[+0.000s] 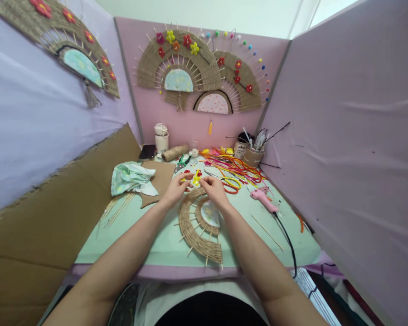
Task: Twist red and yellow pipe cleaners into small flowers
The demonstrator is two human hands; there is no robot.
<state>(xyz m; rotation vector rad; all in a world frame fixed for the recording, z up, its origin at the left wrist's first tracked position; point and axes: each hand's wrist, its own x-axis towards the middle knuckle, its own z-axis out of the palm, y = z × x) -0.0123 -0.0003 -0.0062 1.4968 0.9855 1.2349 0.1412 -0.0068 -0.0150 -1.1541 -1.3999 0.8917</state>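
A small yellow flower [196,179], apparently bent from fuzzy pipe cleaner, is pinched at its right side by my right hand [212,186]. My left hand [179,187] is just left of the flower, fingers curved and apart, with no clear grip on anything. Small red flowers [187,171] show just behind my hands, partly hidden. Below lies a half-ring fan [193,231] of woven twine on thin sticks, with a pale patterned fabric centre [209,214]. My right wrist covers part of its edge.
Right of my hands lie scissors [236,183], pipe cleaners [233,165] and a pink glue gun [264,200] with a black cord. To the left are crumpled fabric [131,178], cardboard [159,176] and thin sticks [120,209]. A bottle [161,139] and twine roll [175,153] stand behind.
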